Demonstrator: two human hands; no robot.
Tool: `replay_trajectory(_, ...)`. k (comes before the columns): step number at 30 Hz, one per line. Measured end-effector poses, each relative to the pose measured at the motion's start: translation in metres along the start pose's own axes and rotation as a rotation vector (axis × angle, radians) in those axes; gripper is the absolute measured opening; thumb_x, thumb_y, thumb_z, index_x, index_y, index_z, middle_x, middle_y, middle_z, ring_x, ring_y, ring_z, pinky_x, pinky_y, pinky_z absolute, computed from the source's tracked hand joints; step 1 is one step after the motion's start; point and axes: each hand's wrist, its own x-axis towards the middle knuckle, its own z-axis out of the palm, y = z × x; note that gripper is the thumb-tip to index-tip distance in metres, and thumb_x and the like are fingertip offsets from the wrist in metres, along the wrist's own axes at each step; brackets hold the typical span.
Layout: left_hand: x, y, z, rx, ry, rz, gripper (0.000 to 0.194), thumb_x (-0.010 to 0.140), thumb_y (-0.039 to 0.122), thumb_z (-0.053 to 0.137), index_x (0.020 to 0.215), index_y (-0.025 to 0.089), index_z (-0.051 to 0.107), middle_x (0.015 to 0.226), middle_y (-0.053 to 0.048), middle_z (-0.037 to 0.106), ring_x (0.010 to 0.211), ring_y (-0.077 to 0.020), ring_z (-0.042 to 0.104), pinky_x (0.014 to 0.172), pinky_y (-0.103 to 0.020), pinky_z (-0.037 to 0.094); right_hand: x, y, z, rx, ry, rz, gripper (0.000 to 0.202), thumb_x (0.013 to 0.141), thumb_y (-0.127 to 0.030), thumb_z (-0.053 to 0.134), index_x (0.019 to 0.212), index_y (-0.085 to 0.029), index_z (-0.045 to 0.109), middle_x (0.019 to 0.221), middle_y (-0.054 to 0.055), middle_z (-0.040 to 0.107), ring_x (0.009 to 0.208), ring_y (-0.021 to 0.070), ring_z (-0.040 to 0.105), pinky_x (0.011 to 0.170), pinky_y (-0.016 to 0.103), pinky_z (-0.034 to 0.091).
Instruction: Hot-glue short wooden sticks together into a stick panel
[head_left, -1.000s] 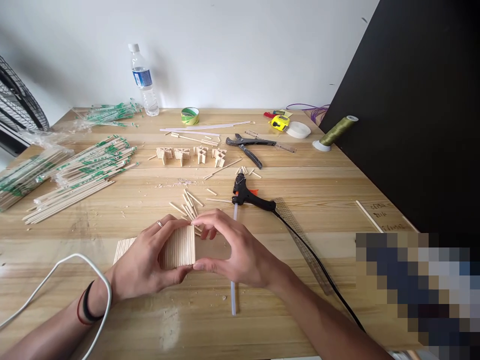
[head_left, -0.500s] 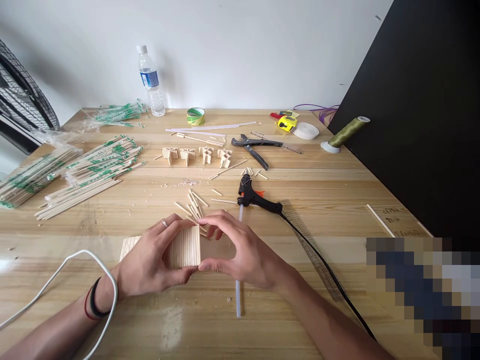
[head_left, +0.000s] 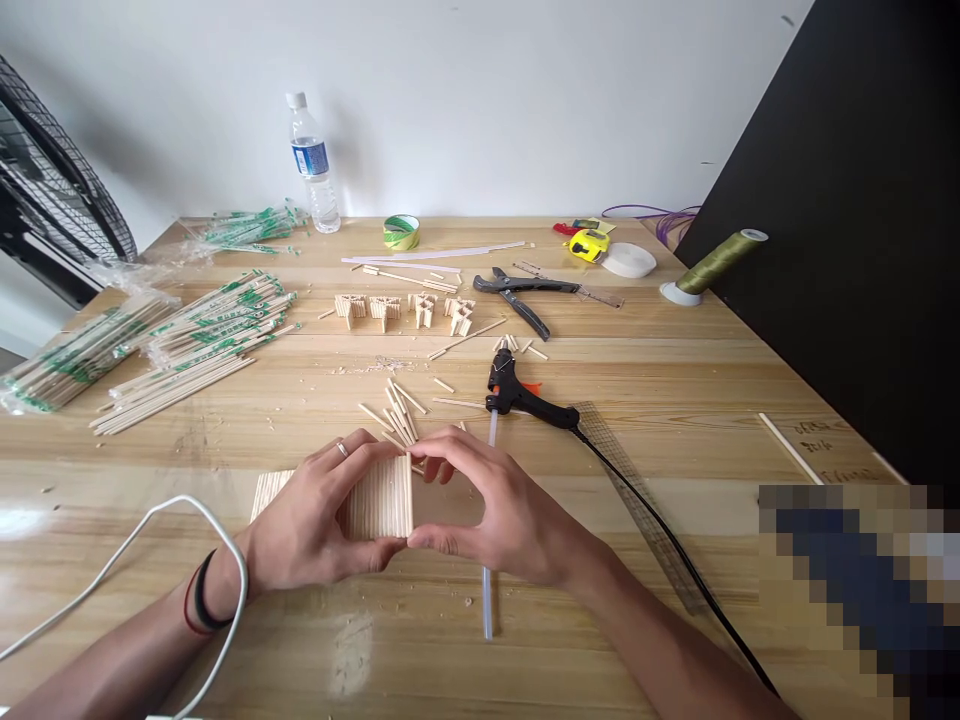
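A panel of pale wooden sticks laid side by side (head_left: 379, 498) is between my hands above the near part of the table. My left hand (head_left: 311, 515) wraps across it, thumb along its lower edge and fingers over the top. My right hand (head_left: 480, 500) pinches the stick at the panel's right end, thumb at the bottom and index finger at the top. Another ribbed stick surface (head_left: 270, 492) shows left of my left hand; whether it joins the panel is hidden. Loose short sticks (head_left: 401, 410) lie just beyond my fingers.
A black glue gun (head_left: 514, 390) with its glue stick and cord lies right of centre. Behind it are cutting pliers (head_left: 517, 295) and small stick assemblies (head_left: 385, 310). Bagged sticks (head_left: 217, 320) lie left; a water bottle (head_left: 311, 165) stands behind. A white cable (head_left: 232, 540) crosses my left wrist.
The whole scene has shifted slightly to the right in view as the camera turned. My hands keep the same hold on the stick panel.
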Motion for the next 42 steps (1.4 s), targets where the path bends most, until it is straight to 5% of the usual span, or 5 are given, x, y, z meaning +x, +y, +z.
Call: replay_trajectory(42, -0.0027, -0.0019, 0.0041, -0.006, 0.057, 0.009, 0.067, 0.082, 0.032, 0.078, 0.14, 0.026, 0.046, 0.114, -0.005, 0.061, 0.093, -0.0215, 0.065, 0.079, -0.032, 0.053, -0.0014, -0.002, 0.0004, 0.037, -0.046, 0.082, 0.062, 0.082, -0.042, 0.088, 0.131, -0.021, 0.058, 0.111, 0.003, 0.065, 0.094, 0.0182, 0.062, 0.087, 0.033, 0.055)
